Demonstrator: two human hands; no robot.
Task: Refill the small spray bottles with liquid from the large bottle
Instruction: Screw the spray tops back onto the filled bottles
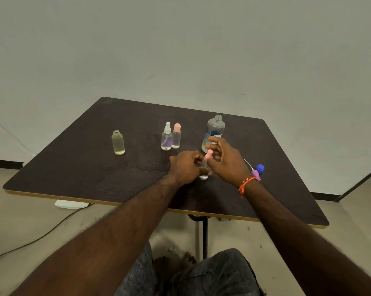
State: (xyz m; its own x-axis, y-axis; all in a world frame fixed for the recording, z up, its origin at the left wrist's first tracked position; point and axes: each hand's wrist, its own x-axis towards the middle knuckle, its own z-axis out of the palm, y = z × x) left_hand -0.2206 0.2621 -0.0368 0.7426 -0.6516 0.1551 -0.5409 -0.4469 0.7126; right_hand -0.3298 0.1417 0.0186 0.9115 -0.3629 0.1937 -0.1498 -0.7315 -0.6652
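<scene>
Nearest me, his left hand (185, 167) grips a small clear spray bottle (204, 175) standing on the dark table (95, 167). His right hand (225, 159) pinches its pink spray top (209, 154). Just right lie a purple sprayer (256, 174) and a blue cap (260, 168). Beyond stands the uncapped large bottle (214, 131), then a spray bottle (166, 137) touching a pink-capped bottle (176, 136), and an open yellowish bottle (118, 143) well left.

A large clear bottle (213, 131) stands uncapped at the table's far right, nearly empty. Two small bottles stand touching mid-table: a white-topped spray bottle (166, 137) and a pink-capped bottle (176, 136). A pink-topped small bottle (205, 167) stands nearer, held upright.
</scene>
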